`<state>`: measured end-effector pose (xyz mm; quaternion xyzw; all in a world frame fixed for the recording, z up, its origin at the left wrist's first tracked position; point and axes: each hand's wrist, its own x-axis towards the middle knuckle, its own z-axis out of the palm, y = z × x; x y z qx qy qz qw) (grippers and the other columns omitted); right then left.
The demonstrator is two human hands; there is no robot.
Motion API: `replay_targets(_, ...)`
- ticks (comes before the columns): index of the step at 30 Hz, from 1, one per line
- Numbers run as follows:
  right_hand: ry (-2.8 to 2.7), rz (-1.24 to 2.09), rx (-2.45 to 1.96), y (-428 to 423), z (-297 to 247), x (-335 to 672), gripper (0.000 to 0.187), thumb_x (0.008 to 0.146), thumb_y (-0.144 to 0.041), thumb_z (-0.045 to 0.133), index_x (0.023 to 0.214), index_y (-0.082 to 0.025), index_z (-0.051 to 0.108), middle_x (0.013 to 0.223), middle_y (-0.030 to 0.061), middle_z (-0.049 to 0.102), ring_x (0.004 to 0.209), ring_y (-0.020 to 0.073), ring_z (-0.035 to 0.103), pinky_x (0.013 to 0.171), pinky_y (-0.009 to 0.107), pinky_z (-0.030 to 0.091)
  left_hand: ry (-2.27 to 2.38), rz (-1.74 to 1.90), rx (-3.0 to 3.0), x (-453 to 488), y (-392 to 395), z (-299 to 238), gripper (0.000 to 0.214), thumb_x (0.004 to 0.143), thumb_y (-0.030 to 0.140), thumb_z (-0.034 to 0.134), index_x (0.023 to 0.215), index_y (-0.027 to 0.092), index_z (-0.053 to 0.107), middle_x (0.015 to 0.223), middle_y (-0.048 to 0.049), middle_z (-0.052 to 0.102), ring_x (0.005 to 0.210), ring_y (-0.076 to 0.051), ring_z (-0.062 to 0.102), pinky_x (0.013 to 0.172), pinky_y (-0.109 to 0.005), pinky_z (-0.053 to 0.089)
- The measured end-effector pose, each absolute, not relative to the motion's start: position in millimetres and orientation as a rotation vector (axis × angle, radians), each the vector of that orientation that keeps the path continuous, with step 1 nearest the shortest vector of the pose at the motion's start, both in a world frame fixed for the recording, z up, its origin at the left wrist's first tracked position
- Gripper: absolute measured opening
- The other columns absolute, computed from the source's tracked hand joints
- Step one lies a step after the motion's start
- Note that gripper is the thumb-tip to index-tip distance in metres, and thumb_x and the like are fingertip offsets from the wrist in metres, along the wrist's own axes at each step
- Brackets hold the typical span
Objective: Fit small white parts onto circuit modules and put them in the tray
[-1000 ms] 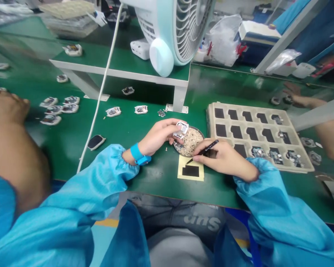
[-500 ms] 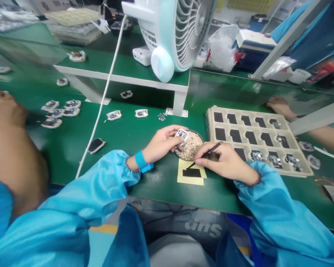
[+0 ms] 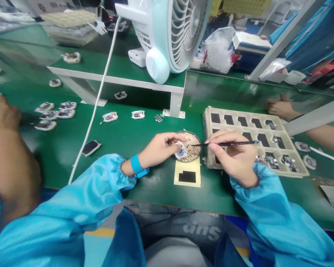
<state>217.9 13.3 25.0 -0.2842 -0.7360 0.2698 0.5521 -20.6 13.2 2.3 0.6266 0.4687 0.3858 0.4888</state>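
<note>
Just over the dish (image 3: 188,131) — small part (image 3: 180,152) pinched in left hand (image 3: 157,150).

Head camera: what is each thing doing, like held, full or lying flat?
Left hand, pinching the white part over the dish.
Right hand, gripping the black tool.
Black tool, level, tip over the dish.
Dish, full of pale bits.
Tray, partly filled.
Yellow card, flat on the table.
Fan, upright; spinning unclear.
</note>
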Motion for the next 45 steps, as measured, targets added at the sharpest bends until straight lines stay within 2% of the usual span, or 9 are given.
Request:
replay_targets(2, -1.760, 0.608, -0.670, 12.8, 24.6, 218.1, 0.014, 0.083, -0.012, 0.076, 0.090, -0.023, 0.073, 0.086, 0.0055, 0.076, 0.083, 0.0229, 0.071, 0.076, 0.042, 0.059, 1.134, 0.900, 1.433, -19.7, 12.7, 3.6, 0.021, 0.083, 0.021, 0.070, 0.102, 0.013, 0.077, 0.094, -0.0086, 0.077, 0.071, -0.014, 0.067, 0.059, -0.022, 0.050)
replay_targets(4, -1.792, 0.586, -0.675, 12.3, 25.3, 218.1, 0.015, 0.082, -0.011, 0.076, 0.091, -0.023, 0.073, 0.087, 0.0055, 0.076, 0.084, 0.0230, 0.071, 0.077, 0.043, 0.058, 1.113, 0.859, 1.346, -18.5, 11.8, 5.2, 0.027, 0.086, 0.027, 0.069, 0.108, 0.011, 0.074, 0.087, -0.0085, 0.076, 0.061, -0.014, 0.066, 0.044, -0.020, 0.042)
replay_targets(6, -1.829, 0.566, -0.676, 11.8, 26.3, 217.5, 0.015, 0.082, -0.010, 0.075, 0.090, -0.022, 0.072, 0.087, 0.0055, 0.076, 0.085, 0.0229, 0.071, 0.079, 0.043, 0.057, 1.093, 0.835, 1.294, -17.6, 10.8, 6.7, 0.032, 0.088, 0.031, 0.068, 0.113, 0.011, 0.071, 0.083, -0.0081, 0.074, 0.056, -0.014, 0.065, 0.036, -0.019, 0.035)
replay_targets(10, -1.815, 0.571, -0.697, 11.6, 24.7, 215.0, 0.014, 0.083, -0.011, 0.074, 0.089, -0.023, 0.071, 0.087, 0.0055, 0.076, 0.084, 0.0229, 0.071, 0.079, 0.043, 0.057, 1.077, 0.867, 1.289, -17.1, 10.7, 5.4, 0.029, 0.087, 0.029, 0.072, 0.109, 0.010, 0.072, 0.081, -0.0068, 0.073, 0.055, -0.011, 0.062, 0.045, -0.018, 0.046)
replay_targets(13, -1.750, 0.614, -0.747, 11.4, 20.9, 213.9, 0.010, 0.086, -0.015, 0.073, 0.090, -0.023, 0.070, 0.088, 0.0062, 0.075, 0.085, 0.0233, 0.071, 0.079, 0.044, 0.058, 1.036, 0.906, 1.329, -16.8, 11.3, 0.4, 0.030, 0.086, 0.031, 0.073, 0.110, 0.013, 0.075, 0.089, -0.0073, 0.075, 0.058, -0.011, 0.059, 0.050, -0.021, 0.051)
replay_targets(21, -1.890, 0.558, -0.757, 11.7, 17.8, 212.8, 0.011, 0.086, -0.015, 0.074, 0.090, -0.025, 0.071, 0.088, 0.0052, 0.076, 0.086, 0.0234, 0.070, 0.080, 0.044, 0.058, 1.053, 0.898, 1.458, -14.9, 10.7, -5.9, 0.033, 0.085, 0.019, 0.065, 0.116, 0.017, 0.078, 0.092, -0.0057, 0.077, 0.059, -0.012, 0.056, 0.054, -0.022, 0.049)
replay_targets(28, -1.959, 0.510, -0.710, 13.6, 19.3, 210.1, 0.016, 0.085, -0.011, 0.074, 0.091, -0.025, 0.072, 0.088, 0.0046, 0.077, 0.084, 0.0224, 0.070, 0.081, 0.044, 0.055, 1.116, 0.860, 1.469, -16.3, 10.3, -9.9, 0.038, 0.085, 0.023, 0.064, 0.120, 0.016, 0.077, 0.090, -0.0076, 0.076, 0.059, -0.013, 0.056, 0.052, -0.023, 0.048)
replay_targets(34, -1.977, 0.508, -0.734, 14.0, 19.5, 210.0, 0.013, 0.086, -0.014, 0.073, 0.091, -0.026, 0.073, 0.089, 0.0045, 0.078, 0.084, 0.0232, 0.071, 0.081, 0.045, 0.056, 1.112, 0.851, 1.460, -16.5, 10.4, -10.6, 0.039, 0.085, 0.023, 0.064, 0.121, 0.016, 0.077, 0.089, -0.0078, 0.075, 0.057, -0.013, 0.055, 0.051, -0.023, 0.047)
replay_targets(45, -1.998, 0.490, -0.730, 14.2, 18.1, 210.0, 0.012, 0.087, -0.015, 0.073, 0.091, -0.027, 0.072, 0.089, 0.0043, 0.078, 0.084, 0.0232, 0.071, 0.080, 0.045, 0.056, 1.085, 0.879, 1.442, -15.6, 10.1, -7.7, 0.037, 0.083, 0.019, 0.065, 0.118, 0.017, 0.078, 0.098, -0.0068, 0.077, 0.060, -0.012, 0.056, 0.054, -0.022, 0.049)
